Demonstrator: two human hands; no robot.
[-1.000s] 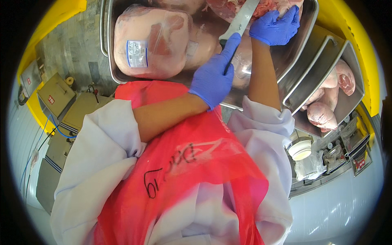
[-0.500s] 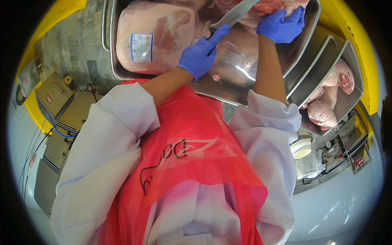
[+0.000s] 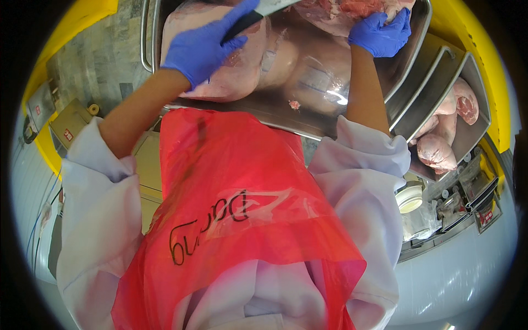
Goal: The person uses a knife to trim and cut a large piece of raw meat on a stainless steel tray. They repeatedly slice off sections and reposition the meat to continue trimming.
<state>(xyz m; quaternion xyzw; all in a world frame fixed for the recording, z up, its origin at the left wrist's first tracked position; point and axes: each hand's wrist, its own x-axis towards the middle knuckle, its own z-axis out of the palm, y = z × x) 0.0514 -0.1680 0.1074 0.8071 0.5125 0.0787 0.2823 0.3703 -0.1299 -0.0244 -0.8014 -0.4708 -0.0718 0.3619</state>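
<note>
My left hand (image 3: 199, 50), in a blue glove, is closed around the black handle of a knife (image 3: 244, 25). Its blade points right and runs out past the top edge of the picture. Beneath that hand lies a large pale cut of meat (image 3: 242, 71) in clear wrap, its label mostly covered. My right hand (image 3: 380, 36), also gloved in blue, grips the edge of a red-and-white piece of raw meat (image 3: 338, 12) at the top. The knife is to the left of that piece. All of it sits in a deep metal tray (image 3: 275, 116).
Another wrapped cut (image 3: 319, 82) lies between my arms, with a small meat scrap (image 3: 295, 104) near it. To the right, a second metal tray (image 3: 477, 129) holds several meat pieces (image 3: 437, 153). A white round container (image 3: 410, 198) stands below it. Yellow frames (image 3: 487, 71) border both sides.
My left hand has swung left with the knife, away from the raw meat and over the large wrapped cut. My right hand keeps its grip in nearly the same place.
</note>
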